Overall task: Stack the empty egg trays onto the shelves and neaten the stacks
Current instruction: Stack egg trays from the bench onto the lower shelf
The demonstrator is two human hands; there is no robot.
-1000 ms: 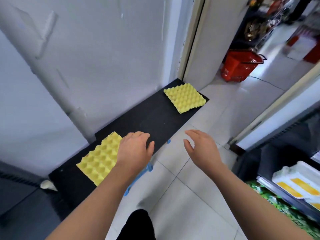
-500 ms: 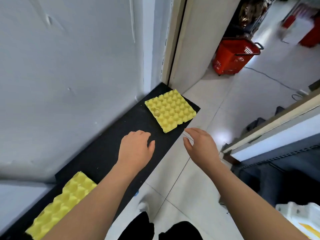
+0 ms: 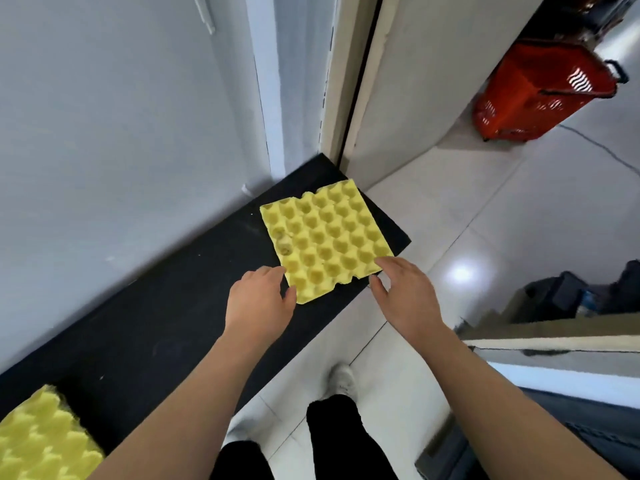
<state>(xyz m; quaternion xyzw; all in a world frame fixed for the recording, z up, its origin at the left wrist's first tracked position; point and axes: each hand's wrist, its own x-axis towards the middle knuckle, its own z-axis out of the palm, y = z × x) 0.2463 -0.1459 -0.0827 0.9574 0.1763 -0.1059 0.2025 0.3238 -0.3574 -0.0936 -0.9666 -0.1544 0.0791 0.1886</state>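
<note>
Tray (image 3: 327, 240) flat at ledge (image 3: 166, 313) far end, corner close to ledge edge. Left hand (image 3: 258, 306), right hand (image 3: 405, 296) slack at its near corners, nothing grasped. Risk: lopsided grab shoves tray off ledge.

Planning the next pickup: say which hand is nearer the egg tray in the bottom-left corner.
Left. The left hand lies up and right of the corner tray; the right hand lies farther right, beyond the left.

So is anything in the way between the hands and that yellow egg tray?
No, nothing visible. The left hand and right hand are at the near edge of the yellow egg tray, one by each corner. It lies on the black shelf.
</note>
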